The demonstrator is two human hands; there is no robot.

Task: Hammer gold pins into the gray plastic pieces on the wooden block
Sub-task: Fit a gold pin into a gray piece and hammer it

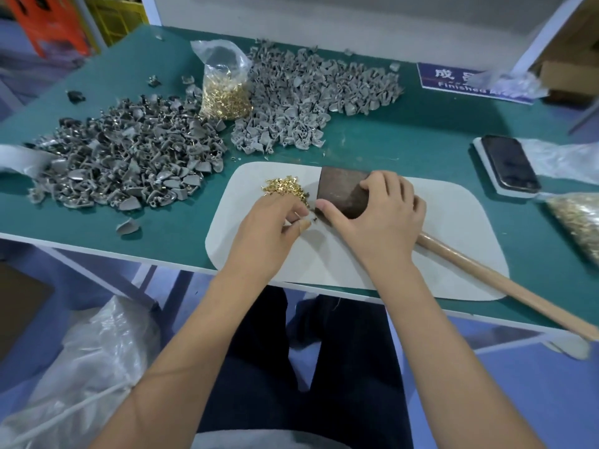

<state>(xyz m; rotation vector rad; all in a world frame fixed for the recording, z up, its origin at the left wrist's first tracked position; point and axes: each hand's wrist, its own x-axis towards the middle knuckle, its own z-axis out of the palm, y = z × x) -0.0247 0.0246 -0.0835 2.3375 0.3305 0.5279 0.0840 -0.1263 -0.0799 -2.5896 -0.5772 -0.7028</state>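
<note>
Pinched in the left hand (275, 218), at the middle of the frame, is something tiny, most likely a gold pin, too small to be sure; the right hand (372, 218) grips the dark wooden block (343, 191), thumb on its near corner; the hammer (505, 283) lies under that wrist, its long handle running to the lower right, so the right hand is nearer to it; just past the left fingers sits the loose heap of gold pins (285, 187); farther up, gray plastic pieces (311, 92) lie in piles.
</note>
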